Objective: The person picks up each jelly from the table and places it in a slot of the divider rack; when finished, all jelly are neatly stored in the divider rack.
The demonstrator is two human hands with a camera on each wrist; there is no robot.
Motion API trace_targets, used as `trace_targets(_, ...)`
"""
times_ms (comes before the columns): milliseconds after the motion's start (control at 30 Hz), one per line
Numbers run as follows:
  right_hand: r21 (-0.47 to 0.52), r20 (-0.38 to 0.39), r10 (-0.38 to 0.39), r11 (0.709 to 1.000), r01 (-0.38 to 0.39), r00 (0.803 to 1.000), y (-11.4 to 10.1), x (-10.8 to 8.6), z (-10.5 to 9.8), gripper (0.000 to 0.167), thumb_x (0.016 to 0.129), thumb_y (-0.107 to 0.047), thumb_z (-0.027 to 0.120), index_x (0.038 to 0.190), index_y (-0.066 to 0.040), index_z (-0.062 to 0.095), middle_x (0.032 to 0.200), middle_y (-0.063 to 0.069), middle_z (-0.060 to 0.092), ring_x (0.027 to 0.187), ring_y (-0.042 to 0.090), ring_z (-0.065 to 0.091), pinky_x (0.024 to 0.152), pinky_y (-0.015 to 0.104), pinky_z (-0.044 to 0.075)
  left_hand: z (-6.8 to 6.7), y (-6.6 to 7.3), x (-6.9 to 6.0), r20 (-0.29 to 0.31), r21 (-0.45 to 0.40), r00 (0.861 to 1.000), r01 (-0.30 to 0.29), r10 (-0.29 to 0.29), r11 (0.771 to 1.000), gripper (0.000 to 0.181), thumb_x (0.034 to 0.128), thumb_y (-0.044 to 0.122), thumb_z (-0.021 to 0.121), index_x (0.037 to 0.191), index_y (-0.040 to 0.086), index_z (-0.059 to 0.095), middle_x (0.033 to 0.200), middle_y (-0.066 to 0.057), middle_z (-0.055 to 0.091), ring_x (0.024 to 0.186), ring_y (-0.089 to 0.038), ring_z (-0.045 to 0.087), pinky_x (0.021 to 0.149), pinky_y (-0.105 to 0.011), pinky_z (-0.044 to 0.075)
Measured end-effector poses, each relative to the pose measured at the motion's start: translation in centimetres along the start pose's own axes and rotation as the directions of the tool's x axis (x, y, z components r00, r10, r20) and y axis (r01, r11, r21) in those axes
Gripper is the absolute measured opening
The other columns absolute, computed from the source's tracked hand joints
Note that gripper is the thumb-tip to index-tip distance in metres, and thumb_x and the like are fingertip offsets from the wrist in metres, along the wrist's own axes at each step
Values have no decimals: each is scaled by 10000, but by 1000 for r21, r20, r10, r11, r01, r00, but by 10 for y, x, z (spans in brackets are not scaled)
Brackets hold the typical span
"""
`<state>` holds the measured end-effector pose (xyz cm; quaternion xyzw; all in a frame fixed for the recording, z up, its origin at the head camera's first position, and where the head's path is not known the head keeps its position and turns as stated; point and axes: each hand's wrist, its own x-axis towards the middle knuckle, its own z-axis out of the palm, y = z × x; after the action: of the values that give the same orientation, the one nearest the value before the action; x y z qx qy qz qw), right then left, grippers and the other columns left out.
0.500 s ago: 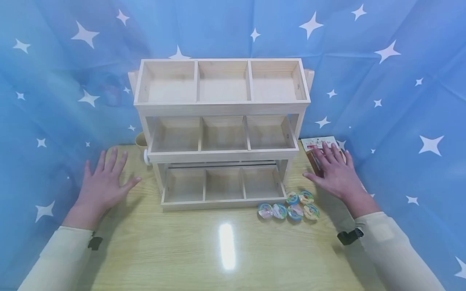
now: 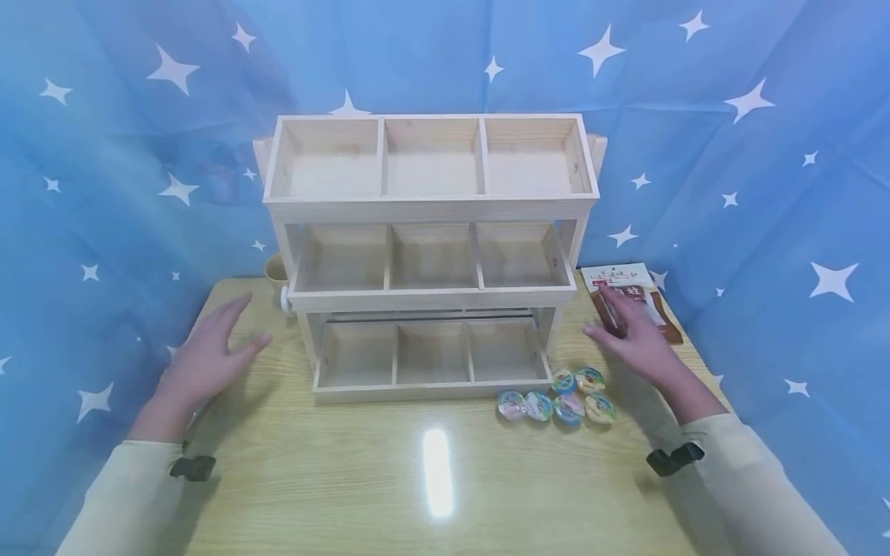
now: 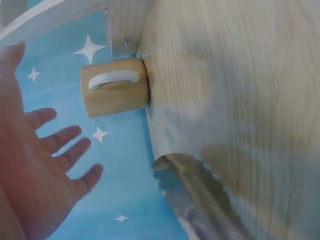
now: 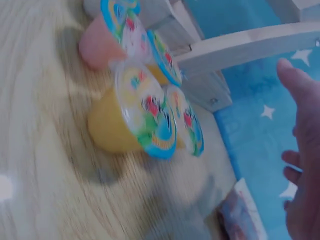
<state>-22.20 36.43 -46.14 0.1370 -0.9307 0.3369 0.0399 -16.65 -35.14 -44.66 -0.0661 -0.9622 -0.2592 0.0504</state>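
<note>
On either side of one three-tray wooden rack (image 2: 431, 210), the left hand (image 2: 203, 363) and right hand (image 2: 644, 347) hover, thumbs spread from fingers: left near one mug (image 3: 115, 95), right near one packet (image 2: 660, 315) and six jelly cups (image 2: 569, 410) by the rack's front right corner.

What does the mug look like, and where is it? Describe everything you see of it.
The mug is plain tan and roughly cylindrical, with a curved white handle; its material is unclear. It stands upright on the table, by the left side of the pale wooden rack, its handle facing the near side. The left hand is apart from it. Contents, or contact with the rack, cannot be made out.
</note>
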Motion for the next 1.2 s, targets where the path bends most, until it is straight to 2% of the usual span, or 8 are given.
trace_targets(167,257,68,77,962,-92,995,-7,-3,3,870,1107,-293,715,1786,-209,178,1808,229,208,1631,540,201,1279,732,243,3,4,-1,-54,-156,998,-17,8,988,813,1107,406,687,1749,101,293,1724,-299,355,1530,-596,358,1175,-816,326)
trace_targets(300,338,92,90,934,-116,992,-9,-4,6,823,1132,-247,673,1785,-179,177,1796,225,256,1620,512,258,1307,343,346,12,5,0,-84,-328,996,-46,20,943,778,1095,273,732,1739,113,327,1727,-239,387,1506,-572,411,1157,-773,393)
trace_targets(433,388,63,50,919,-71,997,-12,-3,11,777,1126,-189,678,1767,-122,244,1776,222,310,1615,484,286,1146,77,375,21,10,1,-97,-466,995,-68,26,882,775,1094,174,726,1750,163,313,1732,-194,400,1508,-534,426,1219,-486,469)
trace_targets(533,402,24,25,915,-33,999,-15,-2,14,750,1115,-164,694,1749,-98,298,1759,213,354,1597,474,326,1150,109,402,25,13,2,-126,-527,991,-104,43,843,738,1095,109,706,1735,148,341,1712,-199,426,1516,-467,440,1163,-219,461)
trace_targets(633,394,-18,8,919,0,1000,-18,-2,15,724,1105,-144,707,1731,-91,348,1739,208,397,1573,451,378,1170,156,423,29,15,5,-150,-558,987,-137,63,819,707,1090,63,695,1714,80,362,1691,-234,438,1514,-414,451,1142,-148,443)
trace_targets(933,411,-138,10,910,48,990,-19,-8,17,682,1076,-49,720,1691,-145,442,1609,224,538,1405,170,538,1067,161,475,44,22,14,-131,-623,990,-125,55,772,723,1075,40,717,1708,113,377,1672,-200,467,1528,-354,459,1148,-221,497)
trace_targets(1067,401,-149,10,914,51,989,-19,-11,19,661,1066,-74,744,1662,-81,458,1570,234,555,1345,115,552,1050,148,475,52,26,17,-118,-617,991,-118,57,778,705,1083,96,726,1703,160,395,1648,-178,492,1515,-393,463,1121,-197,507)
trace_targets(1200,365,-141,13,930,40,990,-19,-18,19,645,1060,-75,753,1636,-36,466,1559,234,554,1323,98,546,1033,143,472,60,28,21,-114,-634,991,-122,63,764,710,1083,95,724,1703,165,386,1632,-173,494,1489,-308,486,1092,-181,516)
